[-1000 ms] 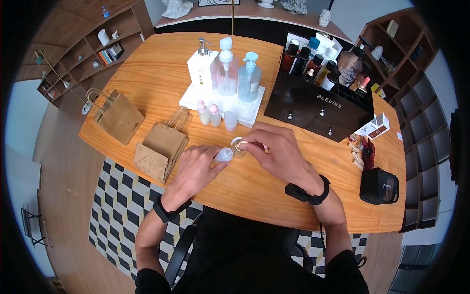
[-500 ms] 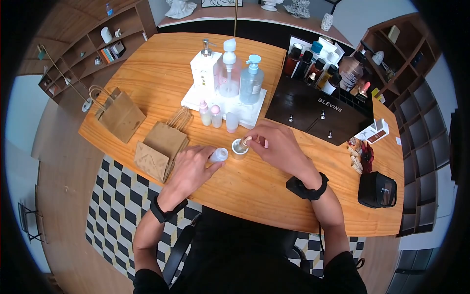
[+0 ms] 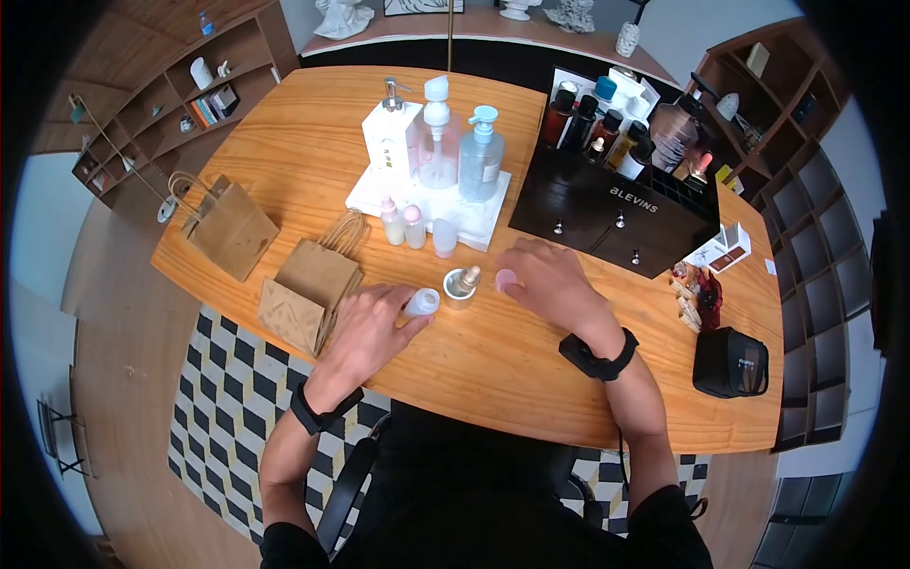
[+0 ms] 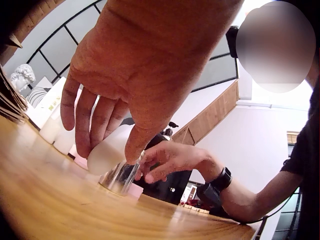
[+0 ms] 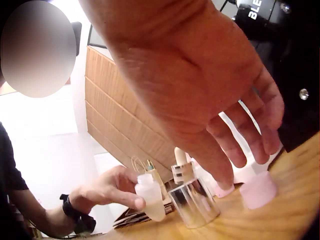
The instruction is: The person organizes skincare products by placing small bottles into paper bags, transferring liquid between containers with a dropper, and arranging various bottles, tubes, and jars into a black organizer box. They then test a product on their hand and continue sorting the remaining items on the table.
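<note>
In the head view my left hand (image 3: 365, 324) holds a small translucent bottle (image 3: 423, 302) with its uncapped neck up; the right wrist view shows pale liquid inside the bottle (image 5: 149, 196). Just right of it stands a clear, white-rimmed glass jar (image 3: 459, 300). A dropper (image 3: 466, 279) with a shiny metallic collar sits in the jar's mouth. My right hand (image 3: 553, 284) is spread low over the table beside a pink cap (image 3: 505, 281). From the right wrist, the cap (image 5: 258, 190) lies on the wood under my fingertips, with the thumb to one side.
Behind the jar stand small pink-topped bottles (image 3: 414, 228) and a white tray (image 3: 488, 226) with pump bottles. A black cosmetics organizer (image 3: 588, 213) fills the back right. Brown paper bags (image 3: 301, 297) are at left, a black pouch (image 3: 730, 362) at right.
My right hand has let go of the dropper, leaving it in the jar, and moved right to the pink cap. My left hand has drawn the bottle slightly left, away from the jar.
</note>
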Available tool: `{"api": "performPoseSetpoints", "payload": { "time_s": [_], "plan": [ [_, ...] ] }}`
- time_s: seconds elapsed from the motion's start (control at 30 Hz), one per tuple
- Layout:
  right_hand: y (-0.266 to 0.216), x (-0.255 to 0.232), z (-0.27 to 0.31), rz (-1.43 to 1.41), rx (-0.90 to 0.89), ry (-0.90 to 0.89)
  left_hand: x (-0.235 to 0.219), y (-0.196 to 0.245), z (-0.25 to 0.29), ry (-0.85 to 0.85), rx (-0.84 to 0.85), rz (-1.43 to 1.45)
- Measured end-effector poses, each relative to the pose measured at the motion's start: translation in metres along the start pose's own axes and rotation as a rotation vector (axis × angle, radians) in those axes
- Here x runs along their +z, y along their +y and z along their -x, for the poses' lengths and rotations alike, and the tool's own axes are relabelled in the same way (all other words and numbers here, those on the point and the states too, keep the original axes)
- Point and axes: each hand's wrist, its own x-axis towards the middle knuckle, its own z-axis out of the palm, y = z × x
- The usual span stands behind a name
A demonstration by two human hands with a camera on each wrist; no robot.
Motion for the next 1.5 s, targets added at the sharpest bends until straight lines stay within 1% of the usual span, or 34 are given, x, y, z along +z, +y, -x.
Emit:
{"api": "performPoseSetpoints", "payload": {
  "time_s": [0.03, 0.07, 0.1, 0.13, 0.17, 0.23, 0.27, 0.33, 0.37, 0.4, 0.43, 0.47, 0.53, 0.57, 0.6, 0.63, 0.67, 0.73, 0.77, 0.83, 0.93, 0.97, 1.03, 1.07, 1.13, 1.17, 1.23, 1.27, 1.33, 1.37, 1.4, 1.43, 1.47, 1.5],
  "plan": [
    [0.004, 0.007, 0.000, 0.070, -0.013, -0.039, -0.002, 0.002, 0.000, 0.001, -0.004, -0.004],
    [0.008, 0.012, -0.001, 0.069, -0.013, -0.038, -0.003, 0.003, 0.001, 0.002, -0.008, -0.009],
    [0.011, 0.015, -0.002, 0.044, 0.000, -0.085, -0.002, 0.002, 0.001, 0.002, -0.008, -0.010],
    [0.014, 0.018, -0.002, 0.018, 0.013, -0.132, 0.000, 0.000, 0.001, 0.027, 0.024, -0.008],
    [0.018, 0.023, 0.000, 0.018, 0.013, -0.132, 0.000, -0.001, 0.002, 0.051, 0.056, -0.007],
    [0.025, 0.030, 0.004, 0.046, -0.132, 0.132, 0.000, 0.001, 0.003, 0.073, 0.080, 0.020],
    [0.015, 0.016, 0.003, 0.047, -0.135, 0.131, 0.000, 0.002, 0.003, 0.095, 0.105, 0.047],
    [-0.007, -0.019, 0.003, 0.014, -0.012, 0.018, 0.001, 0.004, 0.003, 0.106, 0.118, 0.062],
    [-0.015, -0.027, 0.006, 0.016, -0.013, 0.017, 0.001, 0.004, 0.003, 0.113, 0.131, 0.076],
    [-0.022, -0.032, 0.009, -0.061, -0.080, 0.159, 0.000, 0.006, 0.004, 0.115, 0.129, 0.077],
    [-0.027, -0.034, 0.012, -0.139, -0.149, 0.301, -0.003, 0.009, 0.004, 0.049, 0.076, 0.094],
    [-0.032, -0.033, 0.013, -0.138, -0.151, 0.299, -0.004, 0.011, 0.004, -0.016, 0.024, 0.111],
    [-0.041, -0.029, 0.016, -0.255, -0.415, 0.318, 0.000, 0.012, 0.005, 0.005, 0.052, 0.114],
    [-0.045, -0.025, 0.017, -0.254, -0.416, 0.318, 0.001, 0.012, 0.006, 0.025, 0.082, 0.117],
    [-0.048, -0.020, 0.018, -0.290, -0.424, 0.252, 0.002, 0.013, 0.007, 0.025, 0.082, 0.116],
    [-0.051, -0.016, 0.018, -0.325, -0.433, 0.185, 0.002, 0.013, 0.008, 0.052, 0.139, 0.110],
    [-0.052, -0.012, 0.018, -0.324, -0.436, 0.184, 0.002, 0.013, 0.009, 0.079, 0.195, 0.104],
    [-0.053, -0.006, 0.018, -0.349, -0.479, 0.153, 0.003, 0.012, 0.010, 0.082, 0.211, 0.102],
    [-0.054, -0.006, 0.018, -0.349, -0.481, 0.152, 0.003, 0.011, 0.011, 0.084, 0.228, 0.101],
    [-0.055, -0.006, 0.017, -0.334, -0.552, 0.200, 0.003, 0.010, 0.012, 0.087, 0.228, 0.112],
    [-0.055, -0.003, 0.015, -0.296, -0.599, 0.205, 0.003, 0.008, 0.011, 0.096, 0.248, 0.110],
    [-0.054, -0.003, 0.017, -0.296, -0.602, 0.204, 0.003, 0.008, 0.012, 0.105, 0.266, 0.096],
    [-0.052, -0.003, 0.022, -0.239, -0.490, 0.099, 0.000, 0.012, 0.013, 0.105, 0.291, 0.092],
    [-0.053, -0.005, 0.023, -0.238, -0.491, 0.099, -0.002, 0.014, 0.013, 0.102, 0.317, 0.087],
    [-0.059, -0.011, 0.027, -0.197, -0.334, 0.014, -0.003, 0.015, 0.014, 0.097, 0.311, 0.077],
    [-0.061, -0.013, 0.027, -0.198, -0.334, 0.014, -0.003, 0.016, 0.015, 0.092, 0.305, 0.068],
    [-0.064, -0.015, 0.025, -0.165, -0.469, 0.276, -0.001, 0.011, 0.015, 0.096, 0.300, 0.070],
    [-0.063, -0.015, 0.025, -0.164, -0.471, 0.276, 0.000, 0.009, 0.015, 0.099, 0.296, 0.073],
    [-0.062, -0.013, 0.026, -0.260, -0.415, 0.112, -0.002, 0.007, 0.016, 0.097, 0.318, 0.057],
    [-0.060, -0.011, 0.026, -0.261, -0.415, 0.113, -0.002, 0.006, 0.016, 0.092, 0.341, 0.041],
    [-0.057, -0.009, 0.026, -0.208, -0.370, 0.097, -0.003, 0.007, 0.016, 0.091, 0.342, 0.040],
    [-0.056, -0.007, 0.027, -0.155, -0.326, 0.081, -0.004, 0.009, 0.017, 0.079, 0.317, 0.032],
    [-0.056, -0.007, 0.025, -0.156, -0.326, 0.081, -0.005, 0.010, 0.017, 0.069, 0.292, 0.025],
    [-0.058, -0.007, 0.023, -0.195, -0.473, 0.173, -0.004, 0.009, 0.017, 0.069, 0.292, 0.025]
  ]
}}
